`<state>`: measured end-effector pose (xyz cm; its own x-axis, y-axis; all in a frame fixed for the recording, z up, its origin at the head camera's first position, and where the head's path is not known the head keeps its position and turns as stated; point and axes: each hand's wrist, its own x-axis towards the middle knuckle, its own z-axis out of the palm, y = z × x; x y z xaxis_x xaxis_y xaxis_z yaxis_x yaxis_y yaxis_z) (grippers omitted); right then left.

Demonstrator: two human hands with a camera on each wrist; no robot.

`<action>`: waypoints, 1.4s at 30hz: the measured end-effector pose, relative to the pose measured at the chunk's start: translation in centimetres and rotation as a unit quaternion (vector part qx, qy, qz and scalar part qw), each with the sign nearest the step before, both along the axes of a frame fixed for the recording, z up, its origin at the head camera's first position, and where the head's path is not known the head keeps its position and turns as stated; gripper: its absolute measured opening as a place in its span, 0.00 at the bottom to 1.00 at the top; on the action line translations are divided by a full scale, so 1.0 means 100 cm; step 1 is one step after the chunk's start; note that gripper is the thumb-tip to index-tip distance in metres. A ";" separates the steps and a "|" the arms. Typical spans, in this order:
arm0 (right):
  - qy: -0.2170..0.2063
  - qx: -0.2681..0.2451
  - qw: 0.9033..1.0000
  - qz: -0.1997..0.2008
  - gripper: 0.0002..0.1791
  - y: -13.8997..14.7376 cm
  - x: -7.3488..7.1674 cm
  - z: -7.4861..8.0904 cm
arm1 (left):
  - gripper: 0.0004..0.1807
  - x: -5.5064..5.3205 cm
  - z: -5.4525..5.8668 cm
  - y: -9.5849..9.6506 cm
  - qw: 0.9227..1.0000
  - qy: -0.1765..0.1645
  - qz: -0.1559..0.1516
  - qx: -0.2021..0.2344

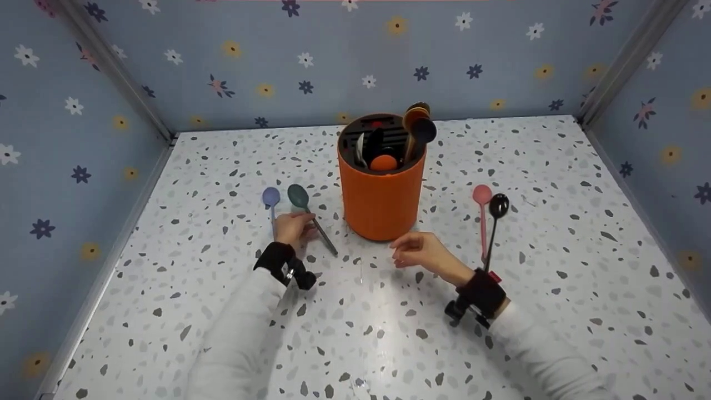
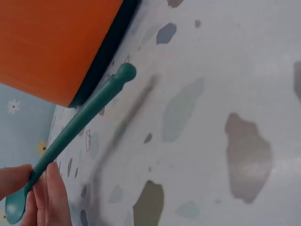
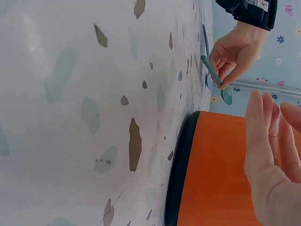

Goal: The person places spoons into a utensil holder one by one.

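My left hand (image 1: 294, 228) pinches a dark green spoon (image 1: 298, 196) between thumb and fingers, just below its bowl. In the left wrist view the spoon's handle (image 2: 84, 115) slants up over the table and casts a shadow beneath it. A purple spoon (image 1: 271, 196) lies just left of that hand, its handle partly hidden by it. My right hand (image 1: 420, 250) holds nothing, its fingers loosely bent in front of the orange utensil holder (image 1: 380, 203). The right wrist view shows the right fingers (image 3: 256, 127) beside the orange wall.
Several utensils stand in the holder's slotted top, among them dark and amber spoons (image 1: 420, 125) leaning out at the right. A pink spoon (image 1: 482, 194) and a black spoon (image 1: 499, 205) lie on the speckled table (image 1: 566, 233) at right. Flowered panels (image 1: 333, 61) enclose the back and sides.
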<state>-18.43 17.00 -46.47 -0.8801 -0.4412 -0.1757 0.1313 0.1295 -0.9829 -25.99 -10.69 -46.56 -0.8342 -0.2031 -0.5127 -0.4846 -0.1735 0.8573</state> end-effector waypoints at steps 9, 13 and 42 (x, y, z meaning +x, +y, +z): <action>0.003 0.014 1.000 0.008 0.20 -0.001 -0.002 -0.002 | 0.21 0.012 -0.011 0.012 0.998 0.037 -0.022 0.036; -0.005 0.016 1.000 0.011 0.20 -0.001 -0.002 -0.004 | 0.21 0.020 -0.010 0.019 0.998 0.035 -0.030 0.051; -0.004 0.074 0.996 0.043 0.17 -0.020 0.006 0.009 | 0.04 0.066 0.005 0.070 0.985 0.094 -0.057 0.132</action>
<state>-17.83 14.99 -45.60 -0.8388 -0.4831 -0.2513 0.1217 0.2835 -0.9512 -19.41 -3.64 -46.04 -0.9295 0.0161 -0.3685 -0.3498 -0.3560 0.8666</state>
